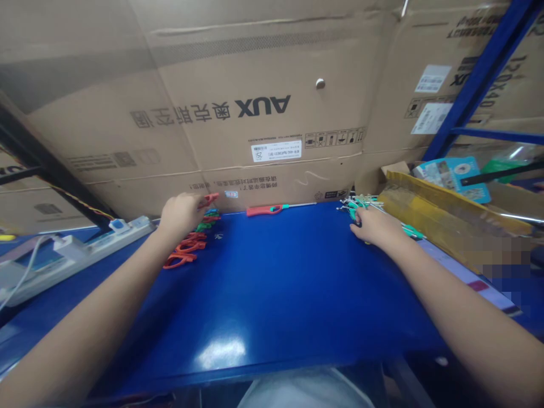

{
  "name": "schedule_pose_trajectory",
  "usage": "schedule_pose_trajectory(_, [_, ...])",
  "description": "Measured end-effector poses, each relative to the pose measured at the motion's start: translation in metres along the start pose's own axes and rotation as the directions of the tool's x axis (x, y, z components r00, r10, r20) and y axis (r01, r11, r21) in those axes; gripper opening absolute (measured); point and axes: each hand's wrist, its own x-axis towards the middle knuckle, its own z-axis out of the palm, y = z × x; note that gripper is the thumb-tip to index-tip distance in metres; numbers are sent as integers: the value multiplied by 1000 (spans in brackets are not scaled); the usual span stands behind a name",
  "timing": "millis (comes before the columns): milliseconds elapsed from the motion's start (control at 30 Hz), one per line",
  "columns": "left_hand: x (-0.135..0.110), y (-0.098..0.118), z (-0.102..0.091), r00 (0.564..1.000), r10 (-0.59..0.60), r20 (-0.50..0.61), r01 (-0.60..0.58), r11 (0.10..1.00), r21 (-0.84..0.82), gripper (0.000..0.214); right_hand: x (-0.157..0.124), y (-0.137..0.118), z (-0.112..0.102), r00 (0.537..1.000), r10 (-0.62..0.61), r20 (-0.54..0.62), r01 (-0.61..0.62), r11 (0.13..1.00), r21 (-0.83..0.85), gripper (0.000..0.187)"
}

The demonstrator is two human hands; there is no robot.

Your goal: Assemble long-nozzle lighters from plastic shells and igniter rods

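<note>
My left hand point(182, 214) pinches a red plastic lighter handle piece point(211, 198) at the left of the blue table, above a row of similar pieces. In that row lie red handle shells point(181, 260), with green pieces point(204, 226) and blue ones behind them. My right hand point(376, 225) is at a pile of green plastic parts with thin metal rods point(361, 202). Its fingers are curled in among them, and what they grip is partly hidden. Between the hands, a red long-nosed lighter point(264, 210) with a green collar and metal rod lies against the cardboard.
Large cardboard point(255, 68) stands along the back of the blue table point(280, 283). A white power strip point(97, 252) with plugs runs along the left. At the right are an open carton with yellow tape point(446, 218) and a blue metal frame post point(480, 79).
</note>
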Motion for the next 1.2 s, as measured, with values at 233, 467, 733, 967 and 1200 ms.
schedule_pose_trajectory(233, [-76,108,12,854,512,96,-511,859,-37,17,-33,-43,4,729,-553,-403,682,534,500,29])
schedule_pose_trajectory(467, [-112,154,46,741,669,63,-565,671,-479,5,-58,-75,20,464,-852,-242,772,254,583,15])
schedule_pose_trajectory(733, [-106,117,49,863,504,29,-408,731,-547,65,-38,-51,17,474,-867,-155,771,323,549,14])
schedule_pose_trajectory(967, [-96,100,74,865,502,20,-359,645,-674,37,-37,-51,18,531,-833,-156,765,392,511,27])
schedule_pose_trajectory(1200, [-102,101,73,890,455,18,-339,689,-641,43,-39,-58,20,593,-762,-259,750,406,521,27])
